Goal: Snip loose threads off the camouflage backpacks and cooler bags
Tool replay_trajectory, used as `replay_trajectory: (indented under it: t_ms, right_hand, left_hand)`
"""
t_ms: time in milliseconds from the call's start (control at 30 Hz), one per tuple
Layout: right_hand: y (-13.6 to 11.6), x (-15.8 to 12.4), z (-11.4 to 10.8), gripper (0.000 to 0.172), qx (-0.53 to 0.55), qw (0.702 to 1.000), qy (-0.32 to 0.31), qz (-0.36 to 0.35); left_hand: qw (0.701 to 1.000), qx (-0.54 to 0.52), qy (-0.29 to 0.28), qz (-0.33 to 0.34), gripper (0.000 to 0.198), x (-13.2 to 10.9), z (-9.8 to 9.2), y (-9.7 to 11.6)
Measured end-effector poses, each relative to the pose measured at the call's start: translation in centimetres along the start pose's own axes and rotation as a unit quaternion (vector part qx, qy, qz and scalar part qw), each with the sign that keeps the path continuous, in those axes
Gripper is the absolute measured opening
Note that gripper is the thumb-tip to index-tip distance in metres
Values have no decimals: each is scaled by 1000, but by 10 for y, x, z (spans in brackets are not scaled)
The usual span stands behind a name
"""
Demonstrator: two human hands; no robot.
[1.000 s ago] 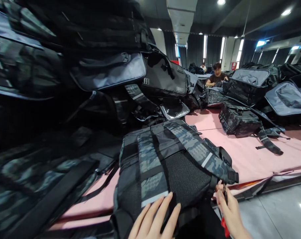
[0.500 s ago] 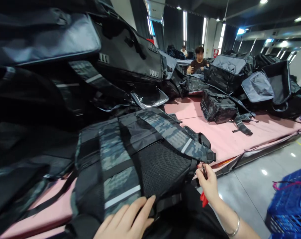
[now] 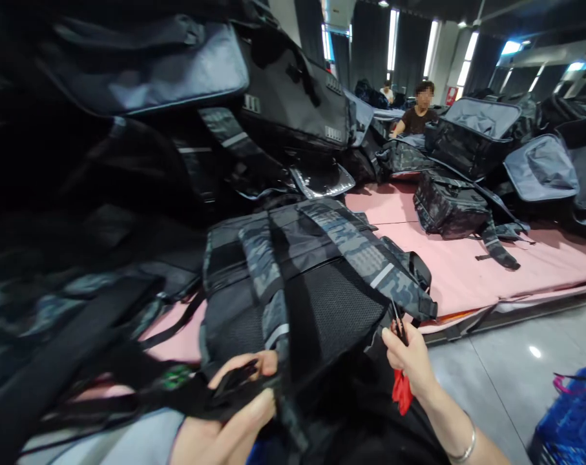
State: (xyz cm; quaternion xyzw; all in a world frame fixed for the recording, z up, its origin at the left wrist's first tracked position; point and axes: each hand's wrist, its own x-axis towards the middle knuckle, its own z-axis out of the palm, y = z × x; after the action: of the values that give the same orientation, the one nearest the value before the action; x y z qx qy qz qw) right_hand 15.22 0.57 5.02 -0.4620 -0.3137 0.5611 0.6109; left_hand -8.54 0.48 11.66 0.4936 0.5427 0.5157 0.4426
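Observation:
A black and grey camouflage backpack (image 3: 329,303) lies with its mesh back panel and padded shoulder straps facing up. My left hand (image 3: 237,413), at its near left corner, is closed around a black strap end (image 3: 241,381), where a dark piece, perhaps a buckle, shows. My right hand (image 3: 411,361) is closed on small thread snips (image 3: 398,326), their thin blades pointing up beside the lower end of the right shoulder strap (image 3: 384,274). A red cloth strip (image 3: 402,392) hangs below that hand.
Dark bags are piled high on the left, some with grey linings (image 3: 176,71). A camouflage bag (image 3: 450,203) stands on the pink table cover (image 3: 448,271). A blue crate (image 3: 568,420) is on the floor at right. A co-worker (image 3: 418,113) is behind the bags.
My left hand has gone from lying with spread fingers on the backpack to gripping a strap end. The snips now show more clearly in my right hand. The view has shifted left.

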Motion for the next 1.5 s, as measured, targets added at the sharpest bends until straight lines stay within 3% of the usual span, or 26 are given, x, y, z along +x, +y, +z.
replay_trajectory:
  t_ms: [100, 200, 333, 433, 600, 700, 867, 1300, 1500]
  right_hand:
    - [-8, -4, 9, 44, 53, 996, -49, 46]
    - [-14, -6, 21, 45, 75, 988, -109, 85]
    - [-22, -9, 40, 49, 95, 983, -115, 104]
    - [-26, -12, 53, 52, 110, 980, -111, 120]
    - [-28, -15, 67, 51, 113, 982, -94, 121]
    - [-26, -16, 70, 49, 103, 986, -80, 100]
    - [-25, -17, 68, 49, 87, 990, -82, 73]
    - [-20, -19, 62, 47, 55, 990, -131, 23]
    - [-14, -29, 67, 46, 48, 995, -85, 34]
  left_hand:
    - [990, -130, -37, -49, 36, -8, 12, 6]
    - [985, -161, -53, -21, 36, -12, 20, 3]
    - [998, -37, -27, 34, 44, -12, 20, -12]
    - [992, 62, -30, 107, 47, -14, 21, -19]
    - [949, 219, -27, 226, 27, -28, 38, -11]
    - [924, 282, -15, 259, 25, -34, 47, -9]
    - [909, 310, -1, 278, 24, -32, 47, -16]
    - [879, 355, -44, 315, 25, -25, 48, -23]
    - [897, 326, -54, 295, 16, -26, 52, -17]
